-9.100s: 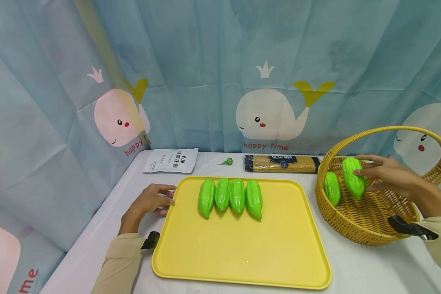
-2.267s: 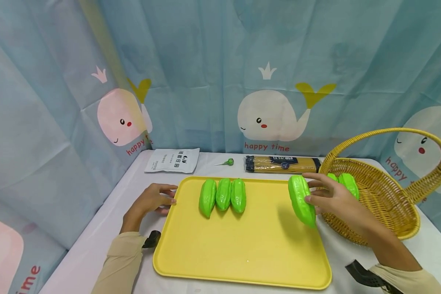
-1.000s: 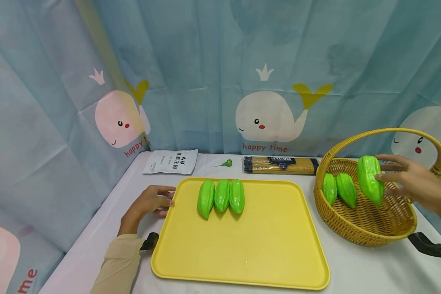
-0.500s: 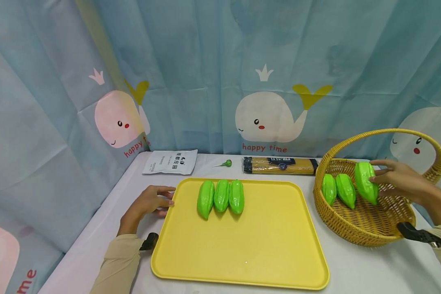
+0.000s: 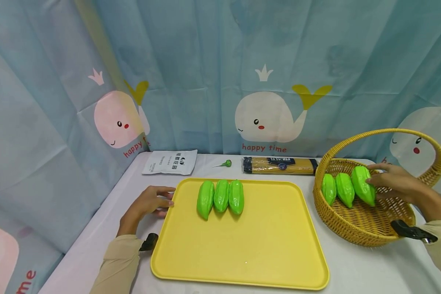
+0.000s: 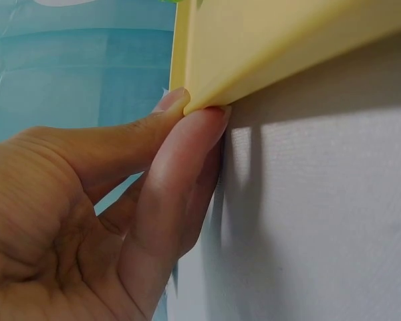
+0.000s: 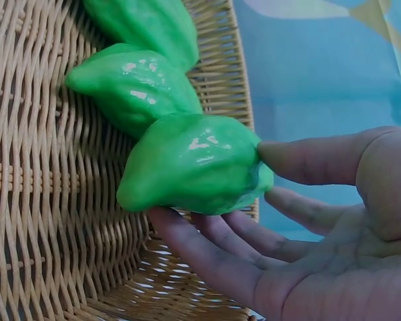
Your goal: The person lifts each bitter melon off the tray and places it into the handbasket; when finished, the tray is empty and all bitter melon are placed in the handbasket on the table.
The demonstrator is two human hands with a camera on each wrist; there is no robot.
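The 2 hands are well apart, each clamped on something different. The left hand (image 5: pixel 150 202) pinches the left rim of the yellow tray (image 5: pixel 242 245) between thumb and finger, a light grip that probably serves to keep the tray from sliding on the white-covered counter (image 5: pixel 353 271). The right hand (image 5: pixel 398 181) reaches into the wicker basket (image 5: pixel 336 225) and holds a green pod (image 5: pixel 363 185), thumb at the blunter end and fingers curled under the side, likely so that the pointed end stays free and the pod can lie with its tip toward the person. Just left of it in the basket are 2 more pods (image 5: pixel 344 190), side by side against the wall, seemingly lined up that way to leave room on the right; whether the held pod bears on the basket floor cannot be told. On the tray, 3 more pods (image 5: pixel 221 196) form a close row near the far edge, tips toward the person, perhaps for easy counting or picking. Behind the tray lie a white packet (image 5: pixel 170 162), a small green item (image 5: pixel 226 163) and a pasta packet (image 5: pixel 280 165), seemingly kept out of the way.
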